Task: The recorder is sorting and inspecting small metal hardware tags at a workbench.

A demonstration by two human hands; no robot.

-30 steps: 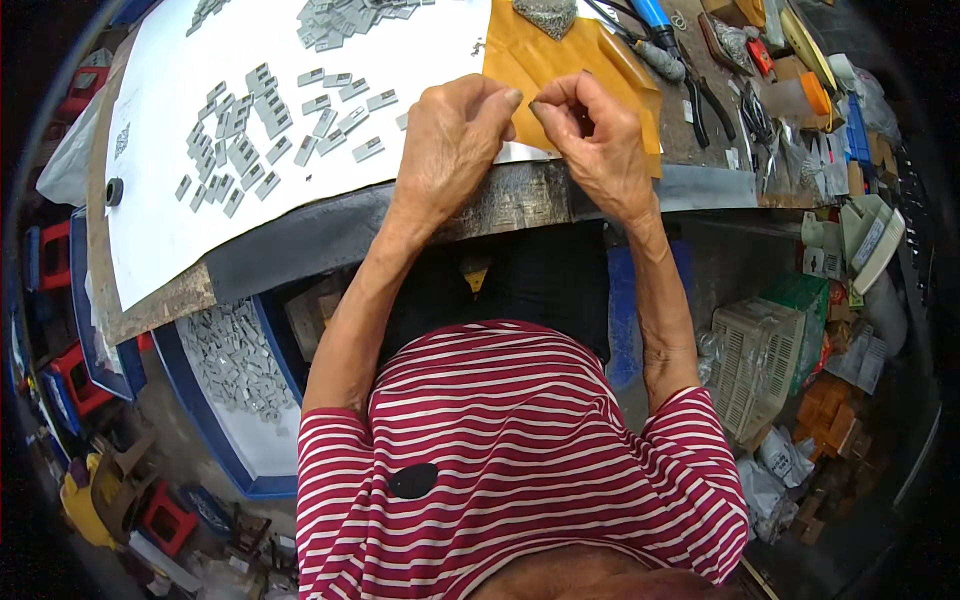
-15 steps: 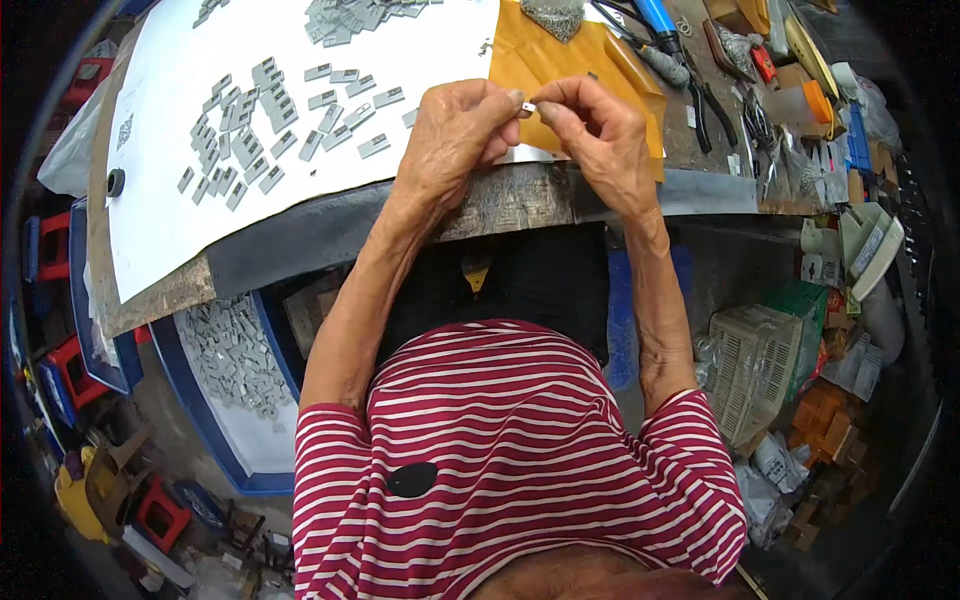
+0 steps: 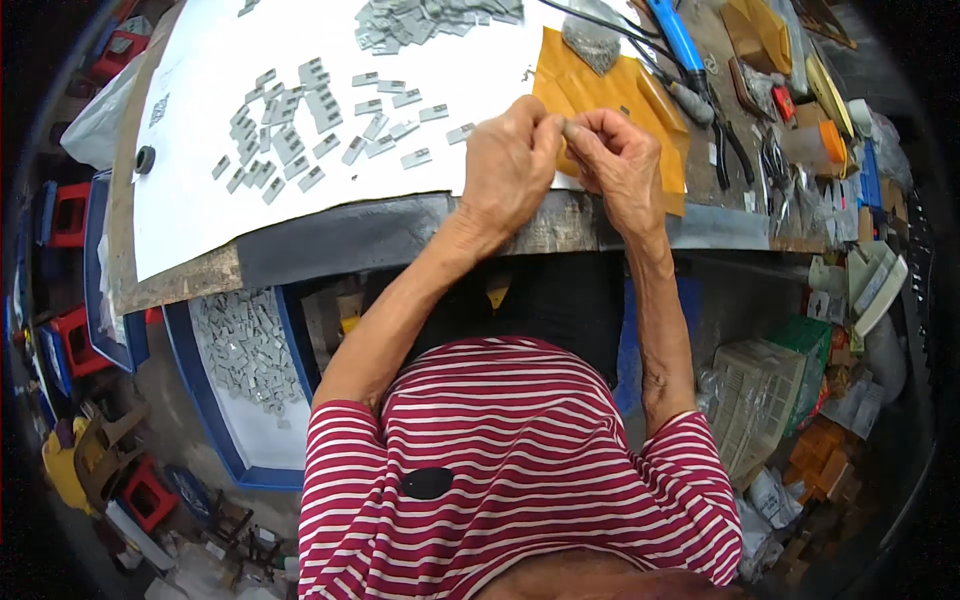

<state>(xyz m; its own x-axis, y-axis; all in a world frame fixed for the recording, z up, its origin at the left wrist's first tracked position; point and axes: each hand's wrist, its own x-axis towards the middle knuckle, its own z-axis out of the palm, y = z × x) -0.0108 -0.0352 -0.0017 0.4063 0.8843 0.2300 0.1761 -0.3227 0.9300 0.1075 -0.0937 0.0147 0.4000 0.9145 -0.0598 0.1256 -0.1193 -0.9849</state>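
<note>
My left hand (image 3: 505, 168) is closed in a pinch above the table's front edge, its fingertips round a small grey piece that the fingers now mostly hide. My right hand (image 3: 628, 168) meets it there, thumb and forefinger pressed together against the left fingertips; what they hold cannot be made out. Under both hands lies a yellow-brown paper envelope (image 3: 655, 150). To the left, flat grey rectangular pieces (image 3: 323, 108) with dark ends lie in rows and loose on a white sheet (image 3: 200, 215). A heap of similar pieces (image 3: 420, 28) sits farther back.
A clear bag of tiny parts (image 3: 592, 45) rests on the envelope's far end. Beyond it lie a blue-handled tool (image 3: 678, 38) and black-handled pliers (image 3: 735, 150). A blue tray (image 3: 225, 455) of grey pieces stands below the table at left; a black ring (image 3: 145, 159) lies on the sheet.
The view has shifted, so the table sits lower and farther right. My hands have drawn closer together, and the small piece seen between the fingertips before is now mostly covered.
</note>
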